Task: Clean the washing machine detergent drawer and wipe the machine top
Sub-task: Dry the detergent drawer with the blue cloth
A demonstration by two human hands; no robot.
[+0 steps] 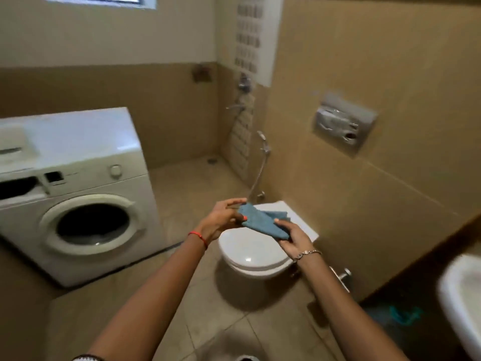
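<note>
Head camera, looking down into a tan-tiled bathroom: both bare forearms reach forward and meet over a white wall-hung toilet with its lid closed (pixel 250 254). Between the hands is a small folded blue microfibre cloth (pixel 261 222), held in the air above the toilet's back edge. The left grip (pixel 221 220) pinches the cloth's upper left end, thumb pressed on the top face and the fingers (pixel 234 202) reaching along its far side. The right grip (pixel 291 238) grasps the lower right end, thumb laid over the fabric and the other fingers curled underneath. A thin red thread band (pixel 199 237) circles the left wrist, and a silver chain bracelet (pixel 307 254) the right.

The white front-loading washing machine (pixel 99 256) stands to the left against the wall, well apart from the hands and the cloth. Its flat white top (pixel 83 134) carries a pale oblong thing (pixel 13 149) at the far left edge, too blurred to identify. On the front panel, the detergent drawer slot (pixel 18 187) shows as a dark opening beside a round white dial (pixel 115 170); whether a drawer sits inside cannot be told. The round door (pixel 91 225) is closed.

On the right wall is a chrome flush plate (pixel 343 123), with a hand sprayer on a metal hose (pixel 264 144) in the corner near it. The rim of a white washbasin (pixel 463 303) juts in at the right edge.
</note>
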